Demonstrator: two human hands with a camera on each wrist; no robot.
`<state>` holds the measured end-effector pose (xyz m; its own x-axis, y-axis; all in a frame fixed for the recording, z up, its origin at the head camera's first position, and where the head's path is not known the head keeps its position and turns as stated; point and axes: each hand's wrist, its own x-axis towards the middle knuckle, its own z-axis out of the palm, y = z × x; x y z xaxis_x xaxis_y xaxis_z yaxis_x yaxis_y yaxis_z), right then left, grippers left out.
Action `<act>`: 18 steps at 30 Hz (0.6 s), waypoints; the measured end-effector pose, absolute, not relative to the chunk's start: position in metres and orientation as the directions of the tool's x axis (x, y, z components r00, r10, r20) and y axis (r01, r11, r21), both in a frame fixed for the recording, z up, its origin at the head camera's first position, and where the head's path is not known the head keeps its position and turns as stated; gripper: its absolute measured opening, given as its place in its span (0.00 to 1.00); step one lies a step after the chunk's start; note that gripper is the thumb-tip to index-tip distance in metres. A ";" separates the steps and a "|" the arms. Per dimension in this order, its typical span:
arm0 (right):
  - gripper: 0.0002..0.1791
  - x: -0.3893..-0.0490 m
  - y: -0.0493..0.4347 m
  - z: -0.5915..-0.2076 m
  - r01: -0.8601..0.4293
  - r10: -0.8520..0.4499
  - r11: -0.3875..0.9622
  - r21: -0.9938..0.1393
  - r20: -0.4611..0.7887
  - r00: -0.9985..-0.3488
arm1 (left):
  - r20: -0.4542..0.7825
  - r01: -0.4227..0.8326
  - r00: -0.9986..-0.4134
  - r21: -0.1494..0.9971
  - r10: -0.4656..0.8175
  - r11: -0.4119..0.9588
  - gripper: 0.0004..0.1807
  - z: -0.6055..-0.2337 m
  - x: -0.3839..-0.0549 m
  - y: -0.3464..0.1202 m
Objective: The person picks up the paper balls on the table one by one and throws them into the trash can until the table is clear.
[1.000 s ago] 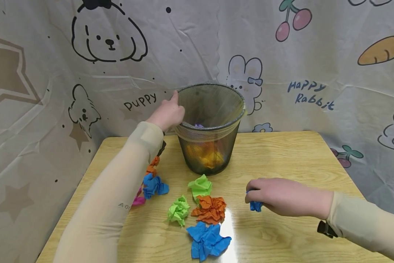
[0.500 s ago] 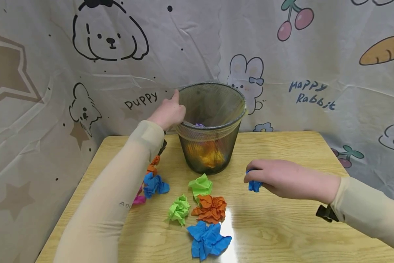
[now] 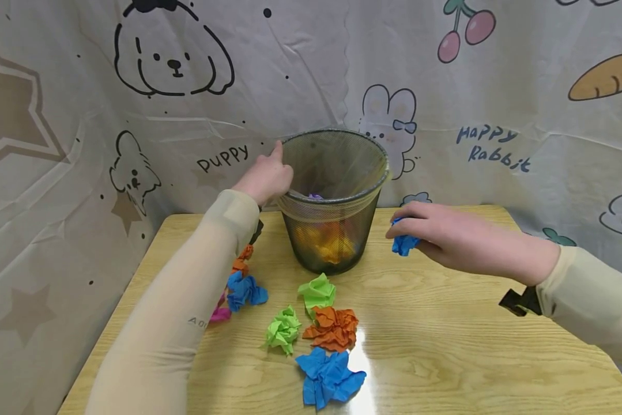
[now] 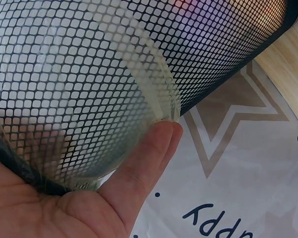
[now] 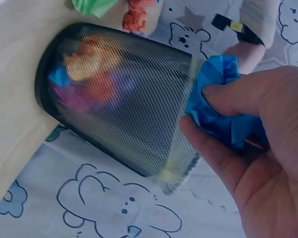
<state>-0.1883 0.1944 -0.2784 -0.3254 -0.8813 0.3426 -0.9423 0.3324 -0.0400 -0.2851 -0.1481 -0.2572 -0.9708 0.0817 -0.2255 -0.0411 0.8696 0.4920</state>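
Observation:
My right hand (image 3: 458,236) pinches a crumpled blue paper ball (image 3: 405,242) above the table, to the right of a black mesh wastebasket (image 3: 321,230). In the right wrist view thumb and fingers press the blue paper (image 5: 221,114) from both sides. My left hand (image 3: 266,178) holds the basket's left rim; in the left wrist view its straight fingers (image 4: 144,163) lie along the outside over the folded clear liner (image 4: 154,89). Orange, yellow and purple paper shows inside the basket through the mesh.
Before the basket lie green paper balls (image 3: 318,293) (image 3: 283,330), an orange one (image 3: 334,329) and a big blue one (image 3: 328,377). Beside my left forearm are another blue ball (image 3: 245,291), orange paper (image 3: 241,262) and pink paper (image 3: 220,313). A printed curtain (image 3: 300,69) hangs behind the wooden table (image 3: 445,323).
My right hand has risen from low over the table, carrying the blue paper ball up and away toward the basket's height. The left hand and basket stay put.

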 end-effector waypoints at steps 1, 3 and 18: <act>0.28 -0.190 0.194 -0.276 -0.942 -0.880 0.332 -0.039 0.347 -0.325 | -0.225 -0.041 -0.971 0.492 0.081 0.870 0.39 -0.257 -0.285 -0.148; 0.28 -0.194 0.193 -0.272 -0.940 -0.876 0.339 -0.034 0.352 -0.329 | -0.225 -0.042 -0.971 0.490 0.080 0.871 0.39 -0.257 -0.285 -0.148; 0.25 -0.213 0.187 -0.241 -0.894 -0.826 0.443 -0.065 0.360 -0.435 | -0.215 -0.047 -0.974 0.492 0.069 0.869 0.39 -0.259 -0.286 -0.148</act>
